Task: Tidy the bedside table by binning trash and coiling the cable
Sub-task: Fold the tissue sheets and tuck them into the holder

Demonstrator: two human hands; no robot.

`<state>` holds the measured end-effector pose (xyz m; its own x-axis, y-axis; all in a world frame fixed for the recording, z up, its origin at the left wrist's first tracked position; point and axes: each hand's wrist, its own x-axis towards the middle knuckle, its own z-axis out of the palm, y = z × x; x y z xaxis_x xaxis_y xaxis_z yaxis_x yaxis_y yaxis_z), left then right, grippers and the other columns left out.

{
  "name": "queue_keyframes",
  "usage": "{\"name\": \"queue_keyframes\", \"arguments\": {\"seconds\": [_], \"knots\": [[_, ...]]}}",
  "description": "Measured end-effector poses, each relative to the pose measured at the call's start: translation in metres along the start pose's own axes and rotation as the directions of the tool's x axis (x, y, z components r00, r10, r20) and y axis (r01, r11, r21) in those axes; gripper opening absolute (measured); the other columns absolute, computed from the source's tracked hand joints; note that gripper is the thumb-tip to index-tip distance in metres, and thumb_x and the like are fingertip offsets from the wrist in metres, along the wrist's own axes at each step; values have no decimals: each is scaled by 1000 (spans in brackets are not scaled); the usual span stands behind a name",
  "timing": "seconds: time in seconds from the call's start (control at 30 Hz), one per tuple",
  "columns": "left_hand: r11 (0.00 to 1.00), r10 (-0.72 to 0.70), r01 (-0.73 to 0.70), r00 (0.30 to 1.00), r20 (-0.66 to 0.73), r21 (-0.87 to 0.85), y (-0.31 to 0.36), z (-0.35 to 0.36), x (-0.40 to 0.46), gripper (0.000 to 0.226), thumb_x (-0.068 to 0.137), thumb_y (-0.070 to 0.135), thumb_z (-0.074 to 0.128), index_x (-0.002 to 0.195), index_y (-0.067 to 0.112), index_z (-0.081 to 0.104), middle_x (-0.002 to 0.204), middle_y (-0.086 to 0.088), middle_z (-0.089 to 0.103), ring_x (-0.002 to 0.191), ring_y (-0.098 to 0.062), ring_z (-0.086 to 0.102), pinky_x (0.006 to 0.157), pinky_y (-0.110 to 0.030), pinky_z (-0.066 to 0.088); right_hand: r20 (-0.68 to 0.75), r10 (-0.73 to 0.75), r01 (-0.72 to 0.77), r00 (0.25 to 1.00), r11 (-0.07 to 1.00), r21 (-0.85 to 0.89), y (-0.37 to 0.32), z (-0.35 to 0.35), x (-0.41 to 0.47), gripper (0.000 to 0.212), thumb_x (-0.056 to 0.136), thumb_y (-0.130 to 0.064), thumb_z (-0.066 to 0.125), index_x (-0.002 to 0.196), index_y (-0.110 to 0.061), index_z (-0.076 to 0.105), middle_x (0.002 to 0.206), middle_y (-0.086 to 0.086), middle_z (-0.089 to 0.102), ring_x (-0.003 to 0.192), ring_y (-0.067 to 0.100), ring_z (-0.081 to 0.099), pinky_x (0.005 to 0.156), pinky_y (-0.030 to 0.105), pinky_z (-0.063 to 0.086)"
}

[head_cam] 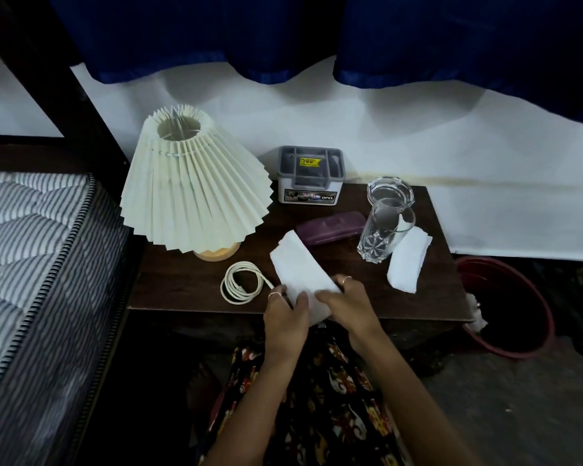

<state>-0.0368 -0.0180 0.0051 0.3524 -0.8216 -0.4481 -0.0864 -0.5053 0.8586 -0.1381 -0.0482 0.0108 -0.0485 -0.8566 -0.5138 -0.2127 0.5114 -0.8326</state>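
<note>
Head cam, looking down, close.

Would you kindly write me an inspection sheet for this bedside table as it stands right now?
Surface: dark wooden bedside table, crowded.
Job's things: white tissue held at the front edge; second tissue lying right of the drinking glass; red bin on the floor to the right.
Clutter: pleated lamp, grey organiser box, purple case, glass ashtray.
Grippers: left hand and right hand both grip the held tissue.
Cables: white cable lies coiled beside the lamp base.
Surroundings: striped mattress left, blue curtain behind.
</note>
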Motion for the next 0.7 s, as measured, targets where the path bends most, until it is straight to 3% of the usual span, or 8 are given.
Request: {"name": "queue_keyframes", "arguments": {"seconds": [0.13, 0.27, 0.33, 0.5, 0.7], "knots": [[951, -94, 112, 993, 75, -289, 9, -6, -2, 33, 86, 33, 65, 113, 17, 54, 105, 1, 68, 97, -15, 65, 84, -32, 54, 99, -50, 27, 994, 976, 215, -6, -21, -17, 18, 85, -5, 61, 102, -8, 63, 101, 12, 70, 92, 25, 70, 82, 46, 58], [884, -12, 99, 982, 188, -457, 30, -24, -9, 35, 83, 22, 70, 114, 24, 54, 107, 6, 67, 100, -9, 63, 83, -32, 54, 209, -55, -25, 976, 933, 360, -8, -47, -26, 28, 84, -3, 65, 112, -3, 63, 109, 13, 71, 100, 27, 69, 76, 39, 58], [888, 36, 71, 974, 224, -454, 37, -39, -8, 46, 81, 14, 71, 122, 20, 51, 111, 2, 65, 101, -11, 63, 80, -30, 56, 244, -53, -39, 968, 933, 357, -13, -60, -30, 29, 82, -1, 65, 112, -1, 64, 107, 12, 73, 98, 25, 69, 74, 34, 59], [960, 94, 43, 883, 461, -278, 52, -60, -19, 45, 80, 4, 70, 120, 17, 56, 110, -2, 69, 102, -17, 66, 76, -26, 57, 248, -108, 25, 963, 948, 316, -24, -83, -45, 18, 83, 1, 64, 100, -3, 68, 90, 5, 75, 80, 14, 71, 60, 20, 56], [956, 118, 14, 896, 428, -292, 61, -56, -40, 24, 86, 7, 64, 108, 17, 64, 99, 4, 71, 91, -10, 67, 65, -19, 57, 243, -172, 87, 955, 941, 327, -30, -90, -68, 22, 84, 8, 60, 99, -8, 66, 87, 5, 72, 68, 12, 69, 54, 16, 53]]}}
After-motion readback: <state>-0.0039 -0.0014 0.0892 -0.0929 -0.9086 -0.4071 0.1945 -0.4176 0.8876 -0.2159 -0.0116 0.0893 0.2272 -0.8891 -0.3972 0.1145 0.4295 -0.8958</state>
